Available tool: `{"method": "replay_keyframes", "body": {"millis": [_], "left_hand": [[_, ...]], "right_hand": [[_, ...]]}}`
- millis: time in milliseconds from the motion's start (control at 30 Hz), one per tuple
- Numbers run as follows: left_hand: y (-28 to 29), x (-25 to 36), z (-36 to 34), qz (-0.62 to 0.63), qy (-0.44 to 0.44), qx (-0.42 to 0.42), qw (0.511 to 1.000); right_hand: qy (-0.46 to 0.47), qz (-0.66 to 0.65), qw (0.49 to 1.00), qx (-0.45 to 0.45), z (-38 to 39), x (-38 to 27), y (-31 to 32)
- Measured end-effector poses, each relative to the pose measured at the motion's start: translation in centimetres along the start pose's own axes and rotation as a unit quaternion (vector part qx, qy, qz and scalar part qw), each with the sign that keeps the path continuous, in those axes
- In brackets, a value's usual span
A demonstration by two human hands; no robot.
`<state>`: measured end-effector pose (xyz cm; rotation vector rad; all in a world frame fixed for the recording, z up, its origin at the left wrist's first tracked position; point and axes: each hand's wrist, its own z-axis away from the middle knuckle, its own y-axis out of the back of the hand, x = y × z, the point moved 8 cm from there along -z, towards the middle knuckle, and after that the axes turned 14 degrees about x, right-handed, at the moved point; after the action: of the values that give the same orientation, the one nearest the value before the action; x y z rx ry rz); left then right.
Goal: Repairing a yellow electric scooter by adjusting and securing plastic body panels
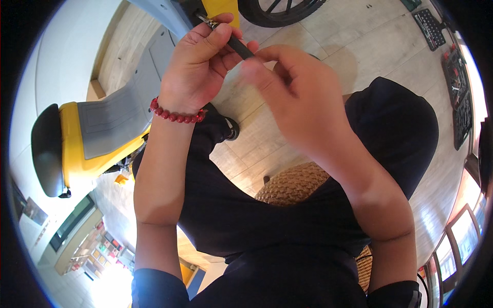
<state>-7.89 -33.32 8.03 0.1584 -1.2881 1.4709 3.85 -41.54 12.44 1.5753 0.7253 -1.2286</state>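
A slim dark tool (239, 47) with a small metal end slants across the top middle, beside a dark opening in the grey and yellow body of a scooter (226, 11). My left hand (197, 64), with a red bead bracelet (177, 115) on its wrist, has its fingers closed around the upper part of the tool. My right hand (300, 95) pinches the tool's lower end between curled fingers and thumb, slightly blurred. Whether the metal end touches the scooter, I cannot tell.
The scooter's yellow-sided seat (102, 120) fills the left. A black tyre (277, 13) lies at top. Open tool cases (459, 100) and a socket set (429, 28) sit on the tiled floor at right. A woven seat (287, 187) shows beneath my legs.
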Motion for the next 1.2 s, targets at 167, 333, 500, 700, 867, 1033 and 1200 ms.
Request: {"method": "replay_keyframes", "body": {"millis": [167,333,500,700,867,1033,1200], "left_hand": [[-0.4,0.0,0.3,0.024,-0.002,0.000,1.000],[-1.0,0.0,0.2,0.025,0.003,0.040,0.999],[0.1,-0.7,-0.5,0.028,0.033,-0.043,0.998],[-0.5,-0.3,0.0,0.008,-0.003,0.014,1.000],[-0.4,-0.2,0.0,-0.015,-0.001,0.040,0.999],[-0.1,-0.6,-0.6,-0.021,0.014,-0.009,1.000],[-0.4,0.3,-0.4,0.008,-0.012,-0.034,0.999]], "right_hand": [[-0.177,-0.106,0.978,0.032,-0.1,2.8,0.6],[-0.322,-0.156,0.917,-0.176,1.9,2.9,-2.2],[0.106,0.117,0.987,0.023,0.1,0.0,-0.3],[-0.276,-0.426,0.860,-0.051,1.2,1.6,-2.0],[-0.312,-0.265,0.904,-0.125,1.1,3.3,-2.1],[0.130,0.087,0.988,0.008,-0.3,0.6,-0.6],[-0.084,-0.268,0.957,0.070,-0.5,1.1,-0.4]]}}
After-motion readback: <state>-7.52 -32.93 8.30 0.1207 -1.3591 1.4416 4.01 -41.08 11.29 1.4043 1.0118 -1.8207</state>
